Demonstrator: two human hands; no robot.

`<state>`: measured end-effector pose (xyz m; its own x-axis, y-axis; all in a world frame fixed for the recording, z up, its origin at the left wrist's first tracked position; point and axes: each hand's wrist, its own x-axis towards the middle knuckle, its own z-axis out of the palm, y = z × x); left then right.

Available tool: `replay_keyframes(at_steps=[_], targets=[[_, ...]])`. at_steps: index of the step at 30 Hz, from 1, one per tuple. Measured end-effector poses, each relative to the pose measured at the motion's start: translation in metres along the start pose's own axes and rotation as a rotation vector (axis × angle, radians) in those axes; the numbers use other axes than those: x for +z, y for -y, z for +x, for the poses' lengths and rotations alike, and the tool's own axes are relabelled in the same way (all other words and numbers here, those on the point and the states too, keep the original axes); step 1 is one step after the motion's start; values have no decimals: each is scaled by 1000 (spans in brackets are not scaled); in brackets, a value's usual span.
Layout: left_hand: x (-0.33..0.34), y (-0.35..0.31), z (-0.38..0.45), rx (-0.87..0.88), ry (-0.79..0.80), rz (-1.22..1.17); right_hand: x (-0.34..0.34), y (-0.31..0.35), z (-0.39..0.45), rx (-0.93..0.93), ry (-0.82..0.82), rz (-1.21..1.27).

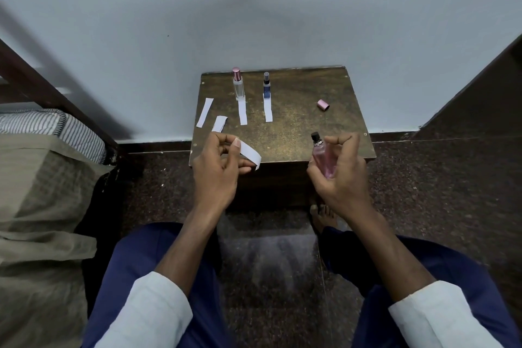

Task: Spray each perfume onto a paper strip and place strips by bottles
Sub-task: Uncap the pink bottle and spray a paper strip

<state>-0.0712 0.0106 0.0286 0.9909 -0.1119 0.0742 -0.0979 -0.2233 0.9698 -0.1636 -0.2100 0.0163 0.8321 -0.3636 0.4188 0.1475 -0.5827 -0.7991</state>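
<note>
Right now the left hand (217,167) pinches one end of a paper strip (250,153) between thumb and fingertips, its free end curling toward 3 o'clock over the bench (296,121) edge. The right hand (339,175) has its grip clamped round the pink bottle (322,154), whose black nozzle is bare; the index finger is raised beside the nozzle, not plainly on it. The cap (323,105) lies on the bench at 2 o'clock. At 12 o'clock a clear bottle (237,82) and a blue bottle (266,85) each stand with a strip touching the base; two spare strips (211,116) lie at 10 o'clock.

Likely trouble: I cannot tell which way the nozzle faces, so a press could mist the fingers or floor and miss the paper. The curled strip is held only at one end and may flutter away from the spray. Bottle and strip sit well apart, so a weak puff may not reach. A wet strip set near the wrong bottle would confuse the pairing
</note>
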Motion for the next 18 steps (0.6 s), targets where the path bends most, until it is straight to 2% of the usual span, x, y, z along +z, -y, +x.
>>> replay_keyframes(at_steps=[5, 13, 18], targets=[[15, 8, 11, 19, 84, 11, 1, -2, 7, 73, 33, -59], [31, 10, 28, 65, 239, 54, 4, -6, 30, 88, -63, -149], [41, 11, 36, 62, 280, 35, 10, -14, 51, 212, -105, -141]])
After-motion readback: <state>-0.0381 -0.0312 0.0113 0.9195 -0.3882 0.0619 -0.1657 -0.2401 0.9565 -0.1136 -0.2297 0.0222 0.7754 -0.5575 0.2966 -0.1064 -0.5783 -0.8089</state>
